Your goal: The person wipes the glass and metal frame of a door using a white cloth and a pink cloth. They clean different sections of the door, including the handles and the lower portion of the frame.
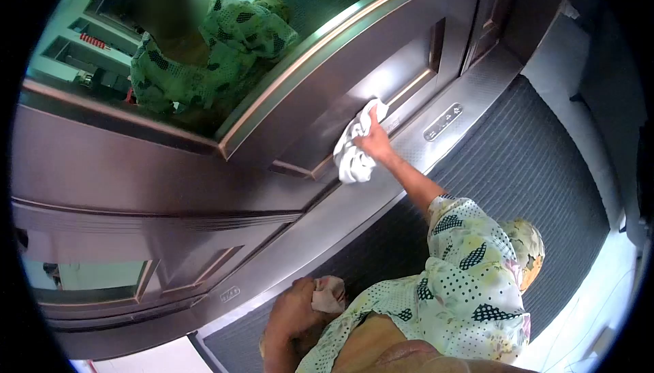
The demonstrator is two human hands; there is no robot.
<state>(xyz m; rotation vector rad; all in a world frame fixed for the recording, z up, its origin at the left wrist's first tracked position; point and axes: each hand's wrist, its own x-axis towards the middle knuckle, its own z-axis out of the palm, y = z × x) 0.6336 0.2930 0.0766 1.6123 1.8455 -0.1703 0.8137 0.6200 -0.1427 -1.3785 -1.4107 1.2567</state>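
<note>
My right hand (374,143) presses a crumpled white cloth (355,158) against the lower panel of a dark brown door (320,138). The fingers are closed on the cloth, and part of it hangs below the hand. Near my body, my left hand (294,310) is closed around a bunched pinkish cloth (329,294). That cloth is held apart from the door, and some of its folds are hidden by the hand.
A reflective glass pane (204,53) fills the upper door and mirrors a person in a patterned shirt. Along the door's foot runs a metal threshold (402,162) with an engraved plate (443,122). A dark ribbed mat (518,162) covers the floor beside it.
</note>
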